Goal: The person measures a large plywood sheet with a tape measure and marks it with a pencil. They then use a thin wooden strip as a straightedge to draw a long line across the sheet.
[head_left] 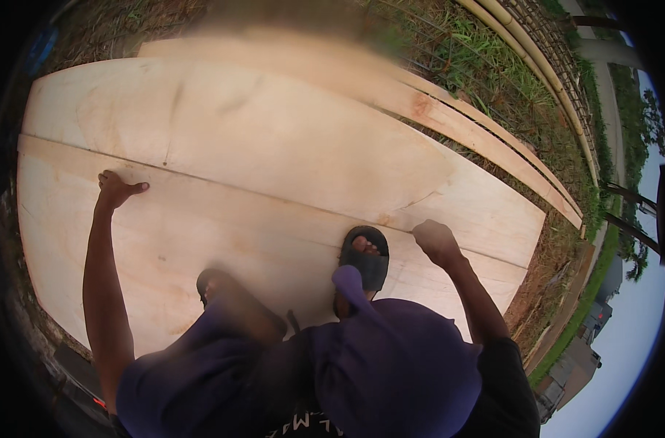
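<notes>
Two large pale plywood sheets lie side by side beneath me, a far sheet (289,139) and a near sheet (172,241). A thin dark seam runs between them, slanting down to the right. My left hand (117,190) rests on the near sheet just below the seam, its thumb stretched out to the side and apart from the fingers. At the right end of the seam my right hand (436,242) is closed like a fist, low over the wood. Whatever it may hold is hidden.
My sandalled foot (364,255) stands on the near sheet; the other foot is partly hidden by my leg. Long narrow boards (464,120) lie past the far sheet. Grass (478,55) and bamboo poles (555,77) border the right, with a road and buildings beyond.
</notes>
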A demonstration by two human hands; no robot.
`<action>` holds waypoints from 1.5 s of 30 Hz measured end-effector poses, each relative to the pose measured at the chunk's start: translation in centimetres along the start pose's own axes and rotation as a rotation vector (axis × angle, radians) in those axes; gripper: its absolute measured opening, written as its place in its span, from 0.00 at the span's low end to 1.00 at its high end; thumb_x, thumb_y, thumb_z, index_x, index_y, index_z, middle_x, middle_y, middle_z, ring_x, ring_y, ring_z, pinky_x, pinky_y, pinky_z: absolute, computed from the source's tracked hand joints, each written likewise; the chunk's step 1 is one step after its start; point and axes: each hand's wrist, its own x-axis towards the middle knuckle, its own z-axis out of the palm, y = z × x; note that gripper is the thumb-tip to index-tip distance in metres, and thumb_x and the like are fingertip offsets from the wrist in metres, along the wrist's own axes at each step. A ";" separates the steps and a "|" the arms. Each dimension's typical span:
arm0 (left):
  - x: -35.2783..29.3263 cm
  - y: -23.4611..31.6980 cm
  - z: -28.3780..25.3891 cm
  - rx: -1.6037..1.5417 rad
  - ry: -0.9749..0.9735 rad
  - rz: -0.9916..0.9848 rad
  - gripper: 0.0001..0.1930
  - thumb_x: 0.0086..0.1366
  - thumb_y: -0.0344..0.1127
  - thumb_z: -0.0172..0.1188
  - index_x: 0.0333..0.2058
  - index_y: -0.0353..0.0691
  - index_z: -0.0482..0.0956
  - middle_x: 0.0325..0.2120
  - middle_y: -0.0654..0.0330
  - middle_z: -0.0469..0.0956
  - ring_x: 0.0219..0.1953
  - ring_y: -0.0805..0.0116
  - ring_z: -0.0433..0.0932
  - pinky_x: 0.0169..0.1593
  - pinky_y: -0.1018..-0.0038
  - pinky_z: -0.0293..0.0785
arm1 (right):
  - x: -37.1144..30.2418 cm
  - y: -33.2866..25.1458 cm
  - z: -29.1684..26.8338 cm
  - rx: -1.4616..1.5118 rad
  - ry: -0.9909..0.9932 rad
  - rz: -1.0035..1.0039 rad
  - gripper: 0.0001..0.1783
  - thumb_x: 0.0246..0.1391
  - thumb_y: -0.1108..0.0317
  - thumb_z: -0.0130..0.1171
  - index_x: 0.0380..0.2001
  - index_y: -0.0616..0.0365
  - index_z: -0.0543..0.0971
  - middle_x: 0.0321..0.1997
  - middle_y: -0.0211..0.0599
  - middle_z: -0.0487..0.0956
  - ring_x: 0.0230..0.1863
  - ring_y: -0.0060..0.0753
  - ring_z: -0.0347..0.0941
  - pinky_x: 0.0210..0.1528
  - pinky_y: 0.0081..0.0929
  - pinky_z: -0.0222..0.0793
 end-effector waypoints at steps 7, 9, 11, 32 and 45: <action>0.9 -1.1 1.2 0.003 0.079 0.019 0.71 0.38 0.57 0.83 0.62 0.10 0.44 0.65 0.28 0.49 0.70 0.36 0.52 0.69 0.54 0.60 | -4.4 -3.0 2.2 0.410 0.351 0.488 0.08 0.58 0.74 0.62 0.41 0.61 0.78 0.36 0.46 0.82 0.37 0.41 0.82 0.39 0.35 0.77; 2.1 -2.2 1.9 -0.008 0.034 0.046 0.69 0.40 0.58 0.82 0.62 0.12 0.45 0.66 0.29 0.49 0.70 0.37 0.51 0.69 0.54 0.61 | -5.7 -3.6 4.2 0.455 0.404 0.497 0.11 0.57 0.74 0.62 0.43 0.62 0.77 0.38 0.47 0.82 0.39 0.44 0.82 0.40 0.37 0.77; 1.9 -1.7 2.2 -0.003 0.075 0.059 0.69 0.41 0.57 0.82 0.62 0.11 0.45 0.65 0.29 0.49 0.70 0.37 0.53 0.69 0.54 0.61 | -6.4 -4.4 5.7 0.462 0.451 0.562 0.12 0.58 0.73 0.62 0.45 0.62 0.78 0.41 0.48 0.81 0.42 0.48 0.81 0.41 0.39 0.77; -3.6 -5.4 -2.1 -0.184 0.316 0.066 0.22 0.59 0.50 0.68 0.43 0.36 0.81 0.38 0.47 0.81 0.44 0.49 0.81 0.47 0.58 0.79 | 24.9 -34.8 0.2 -0.116 -0.057 -0.895 0.09 0.61 0.71 0.53 0.44 0.60 0.74 0.62 0.49 0.74 0.64 0.48 0.69 0.62 0.47 0.64; -0.8 -8.1 -1.5 -0.200 0.385 0.337 0.29 0.58 0.49 0.69 0.51 0.33 0.76 0.53 0.48 0.74 0.58 0.49 0.70 0.63 0.55 0.66 | 32.3 -44.9 3.1 -0.573 -0.257 -0.893 0.14 0.64 0.68 0.44 0.48 0.62 0.73 0.73 0.53 0.64 0.74 0.48 0.59 0.68 0.56 0.59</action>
